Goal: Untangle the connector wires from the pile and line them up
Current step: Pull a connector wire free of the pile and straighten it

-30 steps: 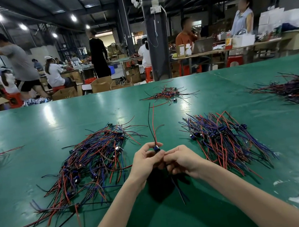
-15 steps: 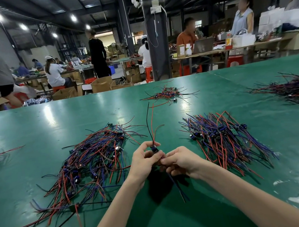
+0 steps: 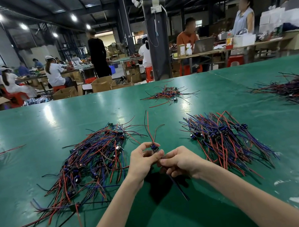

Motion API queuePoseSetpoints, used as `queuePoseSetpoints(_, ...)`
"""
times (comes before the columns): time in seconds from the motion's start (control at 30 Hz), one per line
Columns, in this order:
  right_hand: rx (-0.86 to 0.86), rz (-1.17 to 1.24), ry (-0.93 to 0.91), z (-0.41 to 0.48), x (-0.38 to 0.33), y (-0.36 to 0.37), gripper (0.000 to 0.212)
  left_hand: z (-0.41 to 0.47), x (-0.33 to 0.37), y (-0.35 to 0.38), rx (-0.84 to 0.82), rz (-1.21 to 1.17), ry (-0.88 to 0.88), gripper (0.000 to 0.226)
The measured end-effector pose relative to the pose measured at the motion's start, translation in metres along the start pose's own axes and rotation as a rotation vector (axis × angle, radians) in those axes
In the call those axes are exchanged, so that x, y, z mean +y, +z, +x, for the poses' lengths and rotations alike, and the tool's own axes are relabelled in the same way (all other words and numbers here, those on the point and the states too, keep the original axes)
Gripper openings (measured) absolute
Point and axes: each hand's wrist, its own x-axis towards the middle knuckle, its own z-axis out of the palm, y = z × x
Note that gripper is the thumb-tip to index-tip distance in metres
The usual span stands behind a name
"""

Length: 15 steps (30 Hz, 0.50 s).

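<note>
Head view, looking down over a glossy green table top (image 3: 50, 123) marked with scuffs and pale patches. Pinching a small dark-blue connector block (image 3: 154, 147) between the curled thumb and forefinger of the left hand (image 3: 143, 160), just above the table and between the two nearest heaps. Closing the fingers of the right hand (image 3: 182, 161) round the dark leads (image 3: 178, 188) trailing from the block's near side, with their tails hanging down toward the table. Letting the thin red and black leads (image 3: 149, 127) spring upward and away from the block in loose curves.

Judging the piece as very light, with limp yet slightly springy wires and smooth insulation, probably slippery under a loose pinch. Favouring a hold on the hard block itself, with the other hand sliding along the leads, since tugging at such thin wire risks straining the joints or snagging neighbours.

Working between a loose tangled pile of red, blue and black plastic-coated wires (image 3: 87, 166) on the left, dotted with small dark cylindrical parts, and a tidier fan of the same wires (image 3: 223, 137) on the right, its blocks gathered in a rough band. Sharing the table with further heaps (image 3: 165, 94) lying well apart at the far side and edges.
</note>
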Motion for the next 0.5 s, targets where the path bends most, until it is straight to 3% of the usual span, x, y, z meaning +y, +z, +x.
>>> queuePoseSetpoints(0.23,-0.002,-0.095,-0.054,0.0001,0.0009,0.0005,0.015,-0.0015,0.0021,0.0012,0.005,-0.036,-0.014,0.017)
queuePoseSetpoints(0.5,0.044,-0.201,-0.123,0.0025,0.0021,0.0032,0.019,0.0019,-0.0001,0.0014,0.102,0.064,0.111,0.021)
